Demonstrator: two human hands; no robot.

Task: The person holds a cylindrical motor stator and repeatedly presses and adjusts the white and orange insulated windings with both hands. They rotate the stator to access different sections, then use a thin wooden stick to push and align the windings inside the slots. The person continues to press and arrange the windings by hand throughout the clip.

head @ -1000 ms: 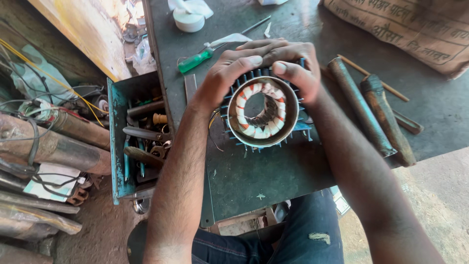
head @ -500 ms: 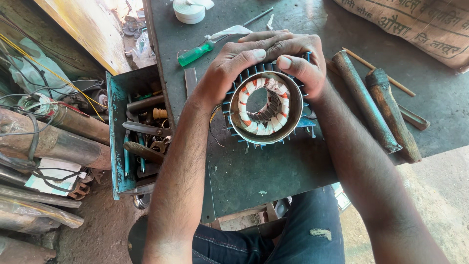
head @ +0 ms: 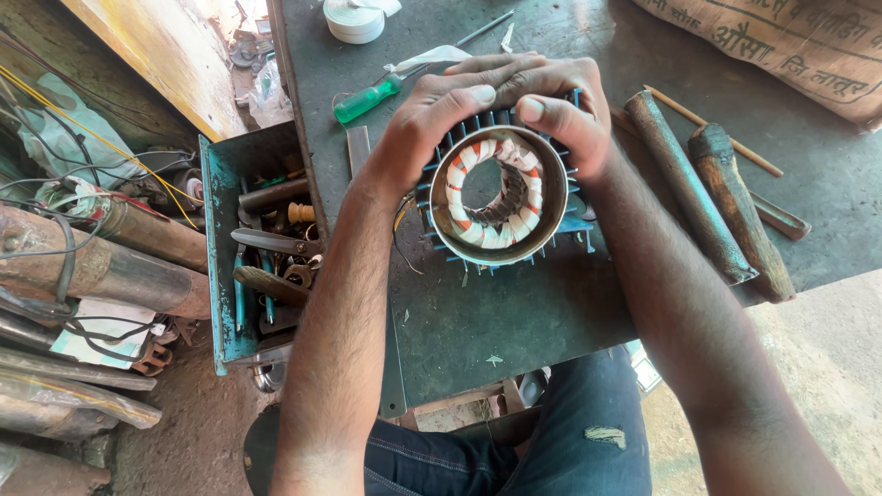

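Both hands grasped the motor stator [head: 501, 197] at its far rim: left hand [head: 432, 124] and right hand [head: 560, 110] pressed together, thumbs on the metal ring. Stator lay flat on the dark workbench [head: 514, 321]. Green-handled screwdriver [head: 367, 99] just beyond left hand; two rusty bars [head: 707, 197] beside right wrist

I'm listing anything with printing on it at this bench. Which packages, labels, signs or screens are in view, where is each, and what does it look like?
Burlap sack: top right corner of the dark metal table, flat, tan-brown, with dark printed lettering, cut off by the frame edge.
Paper sheet: on the ground at left among pipes and wires, white with a light blue patch, crumpled; too small to tell if it is a label.
No signs or screens are in view.
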